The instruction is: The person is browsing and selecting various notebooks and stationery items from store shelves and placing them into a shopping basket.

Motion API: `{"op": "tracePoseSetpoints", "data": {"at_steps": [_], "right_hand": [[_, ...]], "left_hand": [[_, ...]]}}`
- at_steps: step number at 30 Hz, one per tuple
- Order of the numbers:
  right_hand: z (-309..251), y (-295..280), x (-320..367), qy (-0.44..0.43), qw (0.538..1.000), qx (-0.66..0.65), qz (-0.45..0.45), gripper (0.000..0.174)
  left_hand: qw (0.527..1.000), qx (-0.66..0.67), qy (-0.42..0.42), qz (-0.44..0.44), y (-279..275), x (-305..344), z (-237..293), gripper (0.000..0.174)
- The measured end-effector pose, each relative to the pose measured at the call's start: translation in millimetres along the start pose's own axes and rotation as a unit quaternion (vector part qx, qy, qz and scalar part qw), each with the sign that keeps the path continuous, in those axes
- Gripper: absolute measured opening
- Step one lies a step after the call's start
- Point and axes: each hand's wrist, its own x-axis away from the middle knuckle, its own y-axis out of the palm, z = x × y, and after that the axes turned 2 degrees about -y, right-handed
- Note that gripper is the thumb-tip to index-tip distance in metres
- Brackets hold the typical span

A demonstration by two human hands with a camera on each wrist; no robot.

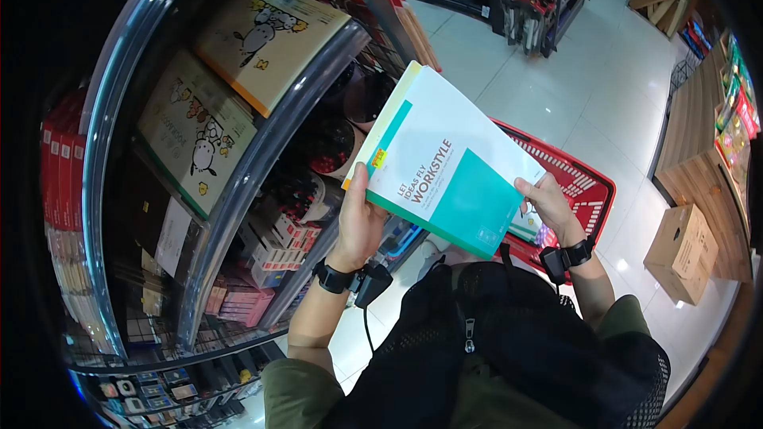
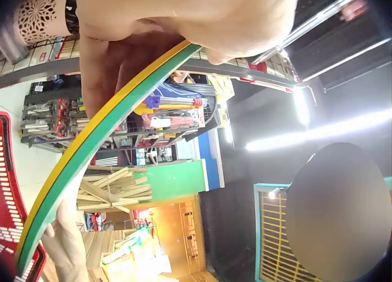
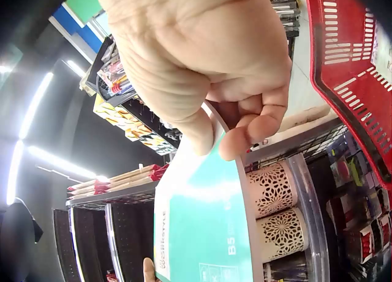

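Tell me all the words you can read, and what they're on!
"LET IDEAS FLY WORKSTYLE": on the notebook, front cover.
"B5": same cover, right wrist view.
Small print under the title, yellow sticker, cartoon books on the shelf: too small to read.

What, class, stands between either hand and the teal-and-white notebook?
Nothing visible. The left hand grips the notebook at its yellow-green spine edge, and the right hand pinches the opposite edge; both touch it directly.
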Motion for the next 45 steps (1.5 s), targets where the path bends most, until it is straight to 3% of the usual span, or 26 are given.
{"op": "tracePoseSetpoints", "data": {"at_steps": [6,7,10,13,15,21,23,25,26,31,34,36,37,39,41,43,45], "right_hand": [[-1,1,8,0.019,0.997,0.069,0.042,0.035],[-1,-1,10,0.019,0.992,0.111,0.048,0.035],[8,-6,11,0.046,0.989,0.137,0.044,0.033],[30,-24,13,0.073,0.989,0.126,0.025,0.030],[45,-44,16,0.108,0.981,0.154,0.051,0.029],[141,-153,48,0.191,0.937,0.235,0.173,0.029],[176,-185,61,0.204,0.926,0.251,0.194,0.031],[205,-209,68,0.298,0.889,0.255,0.234,0.035],[240,-230,66,0.323,0.843,0.325,0.283,0.035],[243,-209,37,0.341,0.822,0.347,0.296,0.029],[266,-209,15,0.331,0.837,0.240,0.363,0.023],[297,-224,8,0.319,0.884,0.291,0.179,0.020],[277,-210,4,0.374,0.870,0.233,0.219,0.021],[249,-186,0,0.349,0.882,0.197,0.248,0.022],[200,-155,-4,0.295,0.919,0.188,0.180,0.030],[151,-117,-5,0.267,0.949,0.130,0.103,0.048],[100,-80,0,0.251,0.966,0.058,-0.021,0.060]], "left_hand": [[0.988,0.120,-0.087,0.047,-9,-2,-13,0.038],[0.988,0.108,-0.105,0.031,-20,-2,-19,0.036],[0.983,0.102,-0.126,0.089,-23,3,-31,0.033],[0.973,0.180,-0.147,0.003,-47,10,-46,0.037],[0.984,0.115,-0.118,0.070,-37,18,-45,0.039],[0.984,0.106,-0.083,0.119,-72,37,-59,0.041],[0.981,0.061,-0.065,0.171,-79,43,-63,0.041],[0.979,0.074,-0.065,0.177,-78,46,-64,0.042],[0.978,0.085,-0.072,0.178,-78,47,-63,0.043],[0.978,0.094,-0.074,0.174,-70,48,-64,0.046],[0.977,0.088,-0.070,0.182,-59,46,-65,0.048],[0.978,0.095,-0.074,0.172,-62,43,-69,0.049],[0.978,0.103,-0.076,0.163,-63,43,-71,0.050],[0.978,0.105,-0.088,0.158,-63,41,-75,0.050],[0.977,0.110,-0.095,0.153,-61,35,-79,0.051],[0.975,0.129,-0.110,0.143,-56,27,-84,0.052],[0.976,0.134,-0.115,0.129,-50,18,-91,0.052]]}}
